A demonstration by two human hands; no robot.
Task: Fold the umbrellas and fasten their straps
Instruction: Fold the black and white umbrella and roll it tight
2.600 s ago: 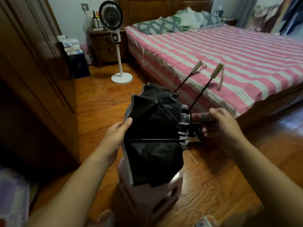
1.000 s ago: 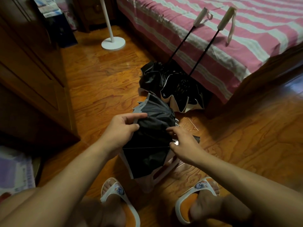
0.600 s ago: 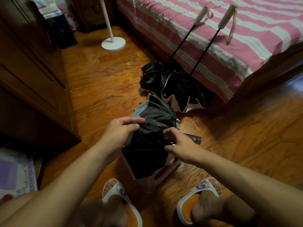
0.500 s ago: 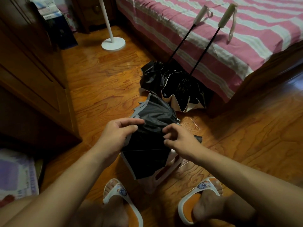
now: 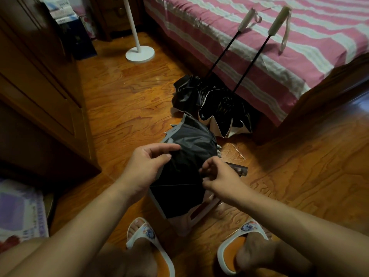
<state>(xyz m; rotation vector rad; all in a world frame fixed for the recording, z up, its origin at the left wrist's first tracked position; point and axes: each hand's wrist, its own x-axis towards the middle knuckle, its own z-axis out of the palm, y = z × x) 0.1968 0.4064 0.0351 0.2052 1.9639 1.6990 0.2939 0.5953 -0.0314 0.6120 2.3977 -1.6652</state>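
A black folding umbrella [image 5: 185,156] with a grey edge lies collapsed across a pale plastic stool [image 5: 197,214], its dark handle [image 5: 238,170] sticking out to the right. My left hand [image 5: 146,166] pinches the canopy cloth at its left side. My right hand [image 5: 217,176] pinches a fold of the cloth near the handle. Two more black umbrellas [image 5: 215,104] stand canopy-down on the floor beyond, shafts extended, their cream handles [image 5: 246,19] leaning on the bed.
A pink striped bed [image 5: 259,47] fills the upper right. A white fan base [image 5: 139,53] stands on the wooden floor at the back. A dark wooden wardrobe [image 5: 40,86] runs along the left. My feet in white slippers [image 5: 148,238] flank the stool.
The view tilted down from the bed to the stool. My right hand left the handle and moved onto the canopy; both hands now gather the cloth, fingers closing a little over the last second.
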